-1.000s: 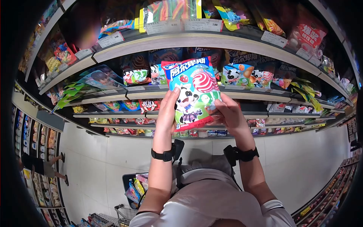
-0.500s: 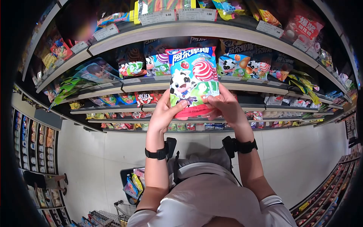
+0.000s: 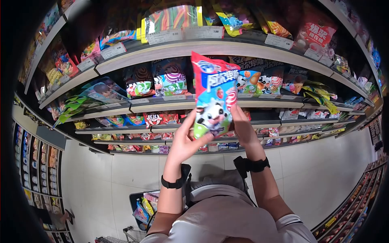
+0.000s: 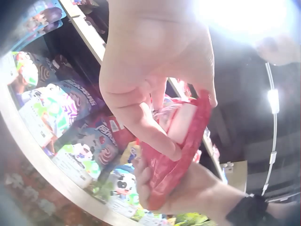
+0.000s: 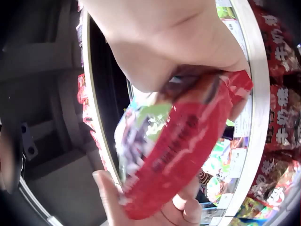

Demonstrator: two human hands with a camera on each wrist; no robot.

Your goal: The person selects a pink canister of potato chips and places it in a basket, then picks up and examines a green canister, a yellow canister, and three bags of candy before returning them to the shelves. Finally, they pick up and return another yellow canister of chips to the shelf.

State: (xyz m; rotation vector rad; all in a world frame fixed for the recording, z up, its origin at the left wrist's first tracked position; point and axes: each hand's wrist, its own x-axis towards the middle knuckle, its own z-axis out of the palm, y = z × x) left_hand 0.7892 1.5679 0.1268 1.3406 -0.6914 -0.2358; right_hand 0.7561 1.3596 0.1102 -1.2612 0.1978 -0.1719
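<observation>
A candy bag point(image 3: 215, 95) with a red top edge, a cartoon cow and a pink-and-white swirl is held up before the shelves, turned sideways so its front looks narrow. My left hand point(image 3: 183, 143) grips its lower left corner, thumb across the front. At the opposite edge, my right hand point(image 3: 246, 128) holds the side, its fingertips partly hidden behind the bag. The left wrist view shows the bag's red end seam point(image 4: 181, 150) between both hands. Seen from the right wrist, the printed red bottom strip point(image 5: 176, 150) spans from the right hand to the left fingers point(image 5: 109, 197).
Similar cow-print bags point(image 3: 172, 83) stand on the shelf behind, under a ledge with price tags point(image 3: 202, 32). Lower shelves hold more sweets point(image 3: 162, 118). A basket point(image 3: 135, 198) with several packets is on the floor at left, near a wire cart point(image 3: 109, 239).
The bag has turned from facing me squarely to an angled, narrower view, its top tipping left. The right thumb has gone from its front. Both hands keep their hold.
</observation>
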